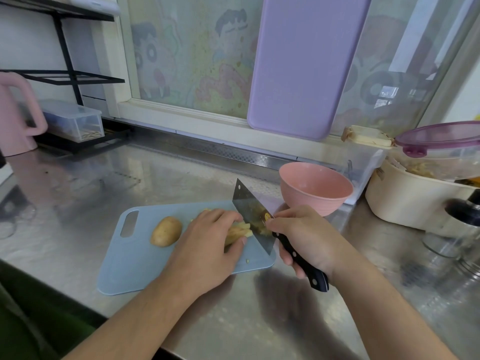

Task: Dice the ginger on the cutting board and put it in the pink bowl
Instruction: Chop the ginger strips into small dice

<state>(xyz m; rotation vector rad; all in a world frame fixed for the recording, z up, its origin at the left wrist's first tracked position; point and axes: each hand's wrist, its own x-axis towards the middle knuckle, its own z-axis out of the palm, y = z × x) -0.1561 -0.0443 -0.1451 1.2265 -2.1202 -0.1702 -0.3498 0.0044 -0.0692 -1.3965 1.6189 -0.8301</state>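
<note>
Pale fibrous ginger strips (240,231) under curled left hand (207,245); right hand (302,236) gripping broad steel cleaver (253,216), smooth blue board (135,255).

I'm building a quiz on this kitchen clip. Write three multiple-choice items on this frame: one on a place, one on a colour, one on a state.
1. Where does the pink bowl stand?
A. on the cutting board
B. on the steel counter, past the board's far right corner
C. on the black rack

2. What colour is the board under the ginger?
A. light blue
B. purple
C. white

3. What is the right hand doing?
A. resting flat on the counter
B. lifting the bowl
C. gripping the cleaver by its black handle

Answers:
1 B: the bowl sits on bare steel beyond the board's edge.
2 A: the board being cut on is light blue; the purple one leans at the window.
3 C: its fingers wrap the handle while the left hand steadies the ginger at the blade.
</note>
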